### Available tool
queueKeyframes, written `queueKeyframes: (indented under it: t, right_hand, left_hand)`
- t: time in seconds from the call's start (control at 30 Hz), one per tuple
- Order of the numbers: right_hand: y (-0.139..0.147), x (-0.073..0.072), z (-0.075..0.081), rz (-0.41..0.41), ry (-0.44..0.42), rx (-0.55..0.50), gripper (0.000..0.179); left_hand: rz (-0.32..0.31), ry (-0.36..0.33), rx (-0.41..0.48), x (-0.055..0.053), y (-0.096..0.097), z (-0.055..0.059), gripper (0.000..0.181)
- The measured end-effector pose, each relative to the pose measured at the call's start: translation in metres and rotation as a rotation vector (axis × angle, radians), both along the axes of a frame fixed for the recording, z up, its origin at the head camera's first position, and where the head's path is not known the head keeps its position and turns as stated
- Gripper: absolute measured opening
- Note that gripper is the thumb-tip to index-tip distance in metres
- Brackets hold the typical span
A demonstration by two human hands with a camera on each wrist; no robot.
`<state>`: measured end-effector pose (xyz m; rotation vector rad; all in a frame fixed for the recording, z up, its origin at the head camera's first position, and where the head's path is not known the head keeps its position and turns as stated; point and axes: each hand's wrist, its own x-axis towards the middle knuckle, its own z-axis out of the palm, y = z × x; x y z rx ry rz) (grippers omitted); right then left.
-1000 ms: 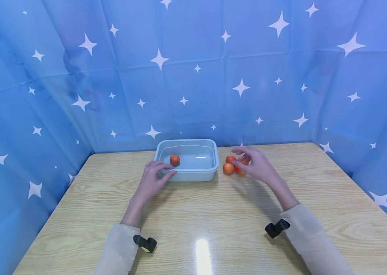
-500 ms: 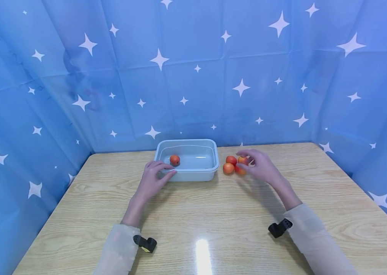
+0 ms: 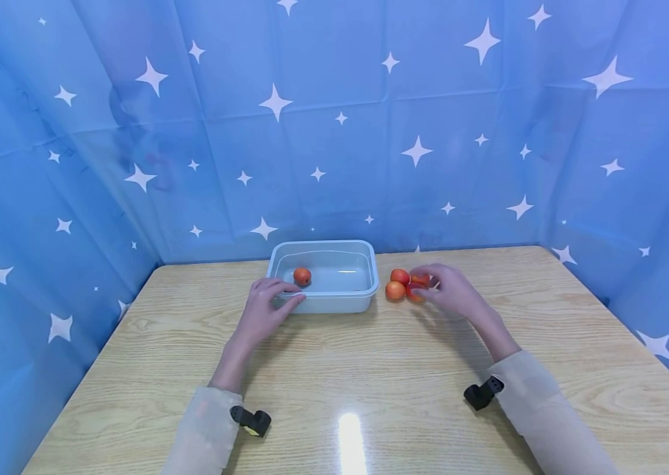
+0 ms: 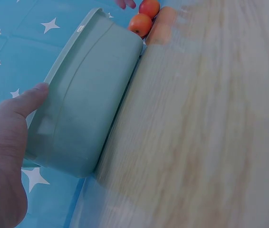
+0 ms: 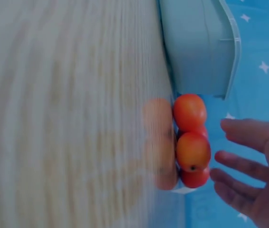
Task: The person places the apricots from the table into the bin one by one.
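A light blue plastic tub (image 3: 334, 304) stands at the back of the table, with one small red apple (image 3: 302, 276) inside. My left hand (image 3: 264, 309) holds its near-left rim; the thumb (image 4: 37, 96) lies on the rim in the left wrist view, while its other fingers are hidden there behind the tub. Several red-orange apples (image 3: 395, 291) sit clustered just right of the tub. Over the right side of this cluster is my right hand (image 3: 450, 289), fingers spread and loosely bent. In the right wrist view, a gap shows between its fingertips and the nearest apple (image 5: 193, 152).
The wooden table (image 3: 311, 376) stretches in front of both arms. Behind it hangs a blue curtain (image 3: 334, 152) with white stars, close to the tub's back side. Each sleeve carries a small black wrist camera (image 3: 250, 421).
The right hand has shifted slightly right and then lowered over the right-hand apples. The left hand, the tub and the apples have stayed in place.
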<state>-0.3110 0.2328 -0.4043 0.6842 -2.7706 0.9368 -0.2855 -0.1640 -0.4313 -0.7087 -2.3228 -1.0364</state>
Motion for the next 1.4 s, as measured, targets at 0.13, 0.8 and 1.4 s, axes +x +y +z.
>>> queueKeyframes:
  t: [0.13,0.8,1.4]
  right_hand:
    - [-0.0002,-0.0011,-0.0027,0.001,-0.011,0.03,0.037]
    - [0.0003,-0.0009,-0.0021,0.017,-0.126,0.108,0.032]
    - [0.0012,0.0002,0.0008,0.001,-0.111,0.021,0.037]
  left_hand:
    - [-0.001,0.007,-0.002,-0.0007,-0.0004,-0.0012,0.015]
    - [0.006,-0.016,-0.004,0.0001,0.0002,0.0008,0.015]
    - [0.0,0.0,-0.002,-0.0005,-0.0006,-0.0001,0.015]
